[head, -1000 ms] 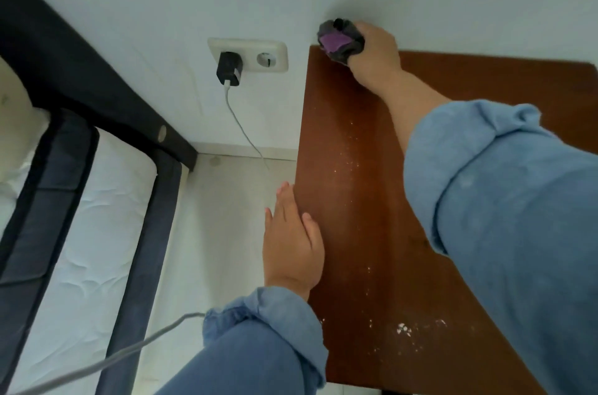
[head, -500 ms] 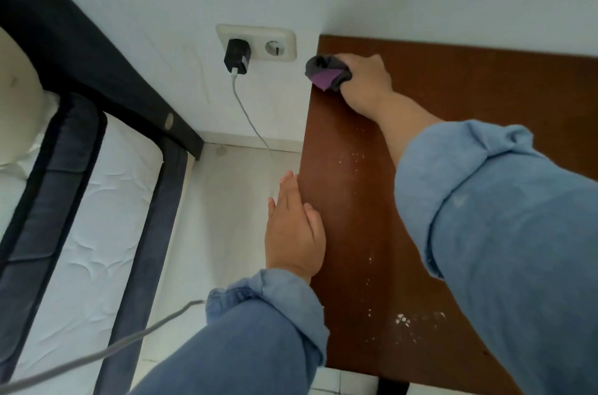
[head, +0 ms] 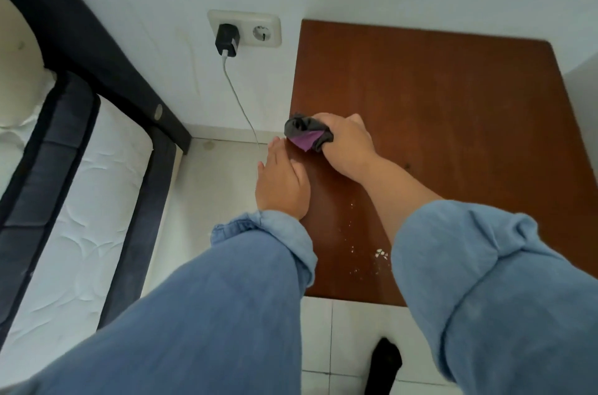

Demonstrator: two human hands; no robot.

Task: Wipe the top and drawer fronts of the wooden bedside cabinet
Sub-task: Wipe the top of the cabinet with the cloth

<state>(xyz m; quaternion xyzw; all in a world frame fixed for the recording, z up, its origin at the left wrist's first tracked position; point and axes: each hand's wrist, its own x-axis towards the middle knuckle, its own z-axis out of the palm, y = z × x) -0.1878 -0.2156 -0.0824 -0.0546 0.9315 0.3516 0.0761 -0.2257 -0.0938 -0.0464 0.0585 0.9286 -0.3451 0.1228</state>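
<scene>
The right hand (head: pixel 348 144), its fingers clamped round a bunched dark grey and purple wiping cloth (head: pixel 307 135), now presses that cloth on the left edge of the reddish-brown wooden bedside cabinet top (head: pixel 437 123), about halfway between the far and near ends. A second ago the same cloth sat at the far left corner, hard against the pale wall; half a second ago it was just near of that corner. So the cloth has come down the left edge toward the person, and it now lies just beside the fingertips of the left hand (head: pixel 281 182). That left hand has kept its place: flat, fingers straight and together, resting along the cabinet's left edge and holding nothing.

The stroke seems to be one pass along the left margin of the top. The far half of that margin looks swept; white crumbs and specks (head: pixel 378 254) remain on the near part of the top, near of the cloth. The drawer fronts are not in view, so nothing can be said of them.

To the left of the cabinet a black charger plug (head: pixel 227 39) sits in a white wall socket (head: pixel 246 27), its thin white cable (head: pixel 241 103) hanging toward the floor
</scene>
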